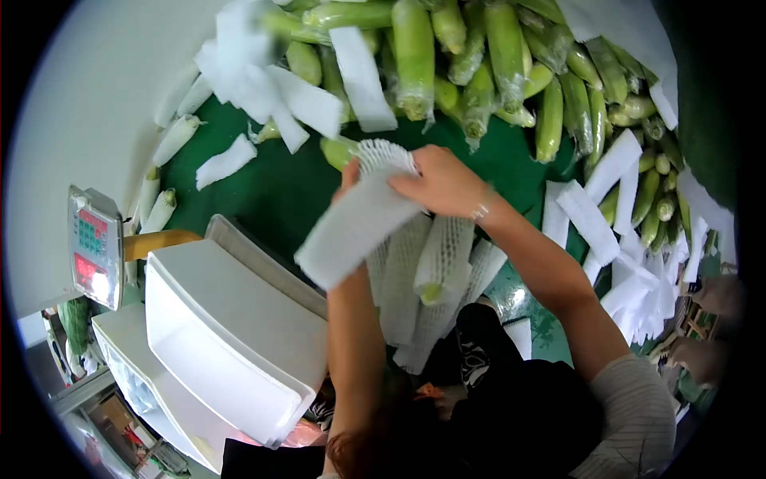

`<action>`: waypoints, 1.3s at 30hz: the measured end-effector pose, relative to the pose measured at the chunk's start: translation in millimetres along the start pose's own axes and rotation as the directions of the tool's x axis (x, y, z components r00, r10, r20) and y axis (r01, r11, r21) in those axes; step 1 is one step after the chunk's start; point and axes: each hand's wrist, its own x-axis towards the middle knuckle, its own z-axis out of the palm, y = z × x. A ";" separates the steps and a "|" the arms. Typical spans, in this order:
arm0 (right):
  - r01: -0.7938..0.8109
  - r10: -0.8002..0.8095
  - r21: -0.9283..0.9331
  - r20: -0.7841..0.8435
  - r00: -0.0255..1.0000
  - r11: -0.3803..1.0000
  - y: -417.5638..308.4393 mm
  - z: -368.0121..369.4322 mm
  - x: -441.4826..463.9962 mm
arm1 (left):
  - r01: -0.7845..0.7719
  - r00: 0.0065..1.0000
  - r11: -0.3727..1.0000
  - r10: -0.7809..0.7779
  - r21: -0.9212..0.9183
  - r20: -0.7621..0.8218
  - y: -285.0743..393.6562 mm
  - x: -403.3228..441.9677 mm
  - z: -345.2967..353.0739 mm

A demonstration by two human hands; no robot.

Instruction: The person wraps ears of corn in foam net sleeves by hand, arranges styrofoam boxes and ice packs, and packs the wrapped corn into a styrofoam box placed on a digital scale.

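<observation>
A white foam net sleeve with a flat white foam strip over it is between my hands. A green vegetable, apparently an ear of corn in its husk, shows at the sleeve's upper left end. My right hand grips the right side, thumb on top of the strip. My left hand is at the left side, closed round the bundle and mostly hidden behind the strip. Below my hands lie several ears in foam net sleeves on the green surface.
Plastic-wrapped green ears are heaped at the back and right. Loose foam strips lie at upper left, with more foam strips at right. White bins and a digital scale display stand at left.
</observation>
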 end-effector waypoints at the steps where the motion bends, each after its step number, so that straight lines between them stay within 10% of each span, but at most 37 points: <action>1: 0.066 -0.072 -0.115 -0.051 0.996 0.991 -4.7 -7.2 -18.9 | 0.173 0.945 0.982 -0.142 -0.081 0.293 -26.2 -6.8 20.3; 6: -0.086 0.087 -0.022 0.047 0.995 0.996 -24.8 -40.6 -52.0 | -0.213 0.917 0.953 0.271 0.214 -0.292 -112.8 -38.9 79.4; 8: -0.306 0.360 0.645 0.052 0.932 0.700 -20.3 -26.8 -43.2 | -0.025 0.874 0.999 0.005 -0.035 -0.486 -97.1 -51.9 130.7; 12: -0.362 0.448 0.835 0.159 0.880 0.415 -30.6 -14.7 -38.5 | 0.007 0.868 0.999 0.010 0.032 -0.497 -73.4 -52.5 93.6; 13: -0.399 0.454 0.852 0.224 0.862 0.338 -32.4 -17.2 -36.6 | 0.157 0.981 0.987 -0.158 -0.019 -0.114 -62.5 -64.9 81.4; 16: -0.407 0.590 0.849 0.145 0.794 0.338 -37.0 -12.6 -24.2 | -0.097 0.824 0.980 0.176 0.172 -0.538 -73.9 -64.3 122.8; 18: -0.357 0.482 0.861 0.156 0.862 0.361 -36.2 -12.8 -21.0 | -0.119 0.820 0.931 0.289 0.346 -0.494 -58.9 -69.5 122.5; 20: -0.209 0.343 0.662 -0.077 0.936 0.719 -21.1 -2.9 -16.1 | -0.145 0.859 0.884 0.336 0.445 -0.387 -39.1 -71.2 81.1; 21: -0.194 0.400 0.785 -0.074 0.914 0.588 -11.2 5.7 -5.8 | -0.114 0.814 0.821 0.400 0.559 -0.421 -40.3 -59.3 97.8; 24: -0.029 0.277 0.615 -0.313 0.909 0.788 25.3 23.1 24.3 | -0.133 0.721 0.709 0.549 0.693 -0.423 -32.3 -30.4 112.1; 25: -0.077 0.366 0.668 -0.304 0.879 0.741 24.6 27.4 30.6 | -0.068 0.675 0.082 0.737 0.994 -0.015 -21.0 -25.3 67.0; 27: -0.179 0.489 0.700 -0.272 0.829 0.692 20.5 31.4 36.6 | -0.276 0.714 0.667 0.624 0.693 -0.317 7.3 -7.0 1.1; 28: -0.172 0.485 0.699 -0.278 0.829 0.694 21.8 29.0 38.9 | -0.283 0.673 0.037 0.720 0.958 0.171 -1.4 -15.9 13.2; 29: -0.240 0.492 0.725 -0.154 0.857 0.645 25.4 25.1 36.8 | -0.183 0.465 -0.612 0.636 0.770 0.616 -10.4 -24.9 26.4; 33: -0.327 0.467 0.643 -0.053 0.883 0.693 10.2 12.3 -4.3 | 0.058 0.860 0.503 0.413 0.862 -0.299 -4.7 -32.6 91.8; 39: -0.226 0.391 0.581 -0.176 0.903 0.782 30.0 9.1 -28.9 | 0.090 0.858 0.436 0.422 0.895 -0.292 -36.2 -17.3 80.2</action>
